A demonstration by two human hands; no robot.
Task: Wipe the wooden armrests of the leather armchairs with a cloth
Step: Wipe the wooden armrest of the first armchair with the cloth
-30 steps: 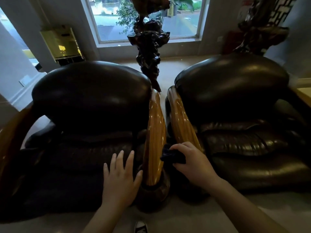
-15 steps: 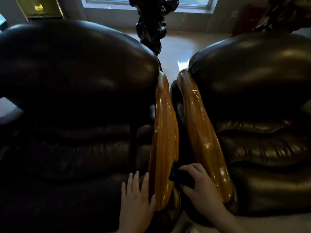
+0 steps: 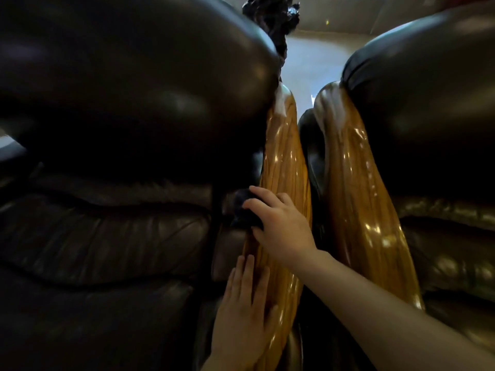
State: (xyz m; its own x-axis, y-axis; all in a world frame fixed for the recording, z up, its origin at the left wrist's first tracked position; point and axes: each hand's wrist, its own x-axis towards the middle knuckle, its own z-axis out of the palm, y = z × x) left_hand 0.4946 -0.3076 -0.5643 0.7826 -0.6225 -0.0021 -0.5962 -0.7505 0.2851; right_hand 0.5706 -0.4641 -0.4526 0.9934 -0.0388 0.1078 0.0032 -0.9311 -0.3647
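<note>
Two dark leather armchairs stand side by side, the left armchair and the right armchair. Between them run two glossy wooden armrests, the left chair's armrest and the right chair's armrest. My right hand reaches across the left chair's armrest and grips a dark cloth against that armrest's inner, seat-facing side. My left hand lies flat with fingers together on the lower inner edge of the same armrest, empty.
A dark carved sculpture rises behind the gap between the chairs. Pale floor shows beyond it. A narrow dark gap separates the two armrests. The left chair's seat cushion fills the left of the view.
The view has come much closer to the chairs. My right hand carried the cloth from the gap between the armrests over to the left armrest's inner side; my left hand moved onto that armrest.
</note>
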